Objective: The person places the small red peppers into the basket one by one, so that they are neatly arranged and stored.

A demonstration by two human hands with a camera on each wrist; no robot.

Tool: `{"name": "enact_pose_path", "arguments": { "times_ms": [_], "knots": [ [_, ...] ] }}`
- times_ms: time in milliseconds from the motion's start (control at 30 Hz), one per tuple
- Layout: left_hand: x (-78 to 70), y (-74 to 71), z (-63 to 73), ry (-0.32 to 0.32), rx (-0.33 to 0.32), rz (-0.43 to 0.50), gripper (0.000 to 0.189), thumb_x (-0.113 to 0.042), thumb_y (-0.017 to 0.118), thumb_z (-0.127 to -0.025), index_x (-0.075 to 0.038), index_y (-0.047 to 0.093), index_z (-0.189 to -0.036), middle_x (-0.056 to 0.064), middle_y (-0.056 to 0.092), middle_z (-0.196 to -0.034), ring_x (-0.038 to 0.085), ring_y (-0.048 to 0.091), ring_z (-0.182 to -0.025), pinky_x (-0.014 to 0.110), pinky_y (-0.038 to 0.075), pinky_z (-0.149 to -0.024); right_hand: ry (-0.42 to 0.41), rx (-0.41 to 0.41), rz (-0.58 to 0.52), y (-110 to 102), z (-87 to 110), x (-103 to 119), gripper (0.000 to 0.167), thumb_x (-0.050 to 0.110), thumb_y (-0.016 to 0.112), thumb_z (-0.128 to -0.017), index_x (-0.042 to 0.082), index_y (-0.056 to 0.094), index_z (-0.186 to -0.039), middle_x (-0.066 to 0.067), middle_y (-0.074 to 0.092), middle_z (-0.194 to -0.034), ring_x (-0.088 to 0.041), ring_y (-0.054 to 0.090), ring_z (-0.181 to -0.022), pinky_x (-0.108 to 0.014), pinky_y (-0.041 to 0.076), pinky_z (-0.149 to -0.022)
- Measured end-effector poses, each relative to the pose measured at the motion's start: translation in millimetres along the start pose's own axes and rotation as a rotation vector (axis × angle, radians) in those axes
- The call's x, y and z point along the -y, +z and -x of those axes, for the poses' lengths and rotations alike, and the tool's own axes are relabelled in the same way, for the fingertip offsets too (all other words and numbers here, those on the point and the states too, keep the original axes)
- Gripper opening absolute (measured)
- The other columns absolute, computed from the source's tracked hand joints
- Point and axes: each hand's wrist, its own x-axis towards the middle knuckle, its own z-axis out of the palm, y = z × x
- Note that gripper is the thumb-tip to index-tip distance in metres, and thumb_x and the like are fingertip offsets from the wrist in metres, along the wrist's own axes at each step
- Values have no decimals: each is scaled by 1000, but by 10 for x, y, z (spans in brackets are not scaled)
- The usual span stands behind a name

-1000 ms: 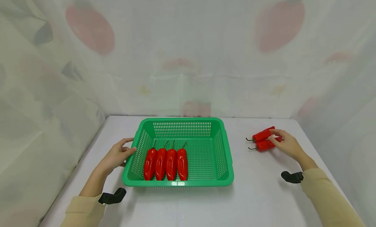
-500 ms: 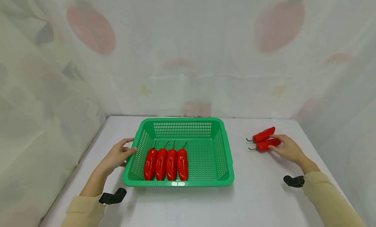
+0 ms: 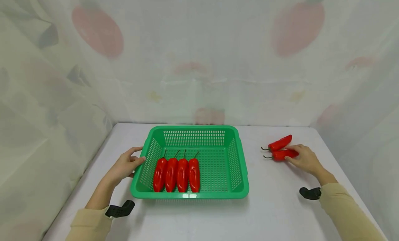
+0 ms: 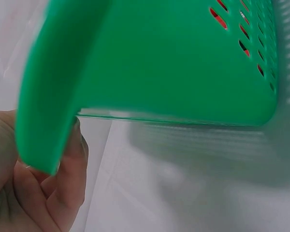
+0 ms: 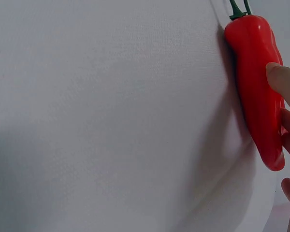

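My left hand (image 3: 124, 164) grips the left rim of a green plastic basket (image 3: 190, 195); in the left wrist view its fingers (image 4: 70, 179) curl under the rim (image 4: 48, 96). Several red peppers with thin green stems lie side by side in the basket's left half, the rightmost pepper (image 3: 194, 175) near the middle. At the right of the table, my right hand (image 3: 307, 160) pinches the nearer of two red peppers (image 3: 278, 155) between thumb and fingers. Close up in the right wrist view, the thumb presses on that pepper's (image 5: 256, 72) side. The other pepper (image 3: 280, 143) lies just behind it.
A white cloth covers the table (image 3: 218, 220). Pale printed curtains (image 3: 199, 60) hang behind it and along both sides. A black wrist device (image 3: 120, 209) sits at the left cuff, another (image 3: 310, 193) at the right.
My right hand has come down from over the two peppers and closed its thumb and fingers on the nearer one. The left hand and the basket have stayed in place.
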Motion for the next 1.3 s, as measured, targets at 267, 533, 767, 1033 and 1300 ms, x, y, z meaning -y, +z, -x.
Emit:
{"name": "enact_pose_path", "arguments": {
  "times_ms": [267, 533, 767, 1033, 1300],
  "knots": [
    [4, 1, -4, 3, -4, 1, 62, -26, 54, -94, -9, 23, -144, 20, 62, -94, 23, 66, -72, 40, 56, -59, 63, 12, 13, 13, 5, 54, 44, 20, 71, -77, 0, 60, -115, -29, 54, -109, -45, 45, -99, -59, 46, -75],
    [15, 5, -11, 5, -5, -1, 62, -26, 55, -93, -8, 23, -144, 20, 62, -96, 23, 66, -72, 41, 56, -59, 89, 22, -8, 47, 19, 47, 38, 23, 73, -77, 2, 64, -107, -22, 56, -100, -37, 47, -92, -49, 46, -69],
    [4, -1, 5, 12, 8, 12, 63, -27, 54, -94, -7, 21, -144, 21, 62, -95, 24, 66, -72, 41, 56, -59, 60, 18, -40, 107, 47, 46, 40, 26, 73, -77, 2, 63, -108, -17, 56, -96, -31, 48, -89, -39, 47, -67],
    [7, -4, 13, 17, 18, 24, 63, -27, 53, -94, -8, 21, -144, 21, 62, -93, 25, 66, -72, 41, 56, -59, 66, 35, -91, 162, 76, 47, 47, 24, 72, -78, 1, 58, -117, -22, 57, -109, -35, 49, -97, -52, 49, -75],
    [-10, -3, 18, 10, 18, 18, 62, -25, 53, -94, -8, 22, -144, 20, 62, -93, 25, 66, -71, 40, 56, -59, 101, 105, -119, 152, 106, 62, 56, 30, 69, -82, 2, 51, -126, -23, 55, -115, -37, 47, -101, -54, 49, -78]
  ]
}}
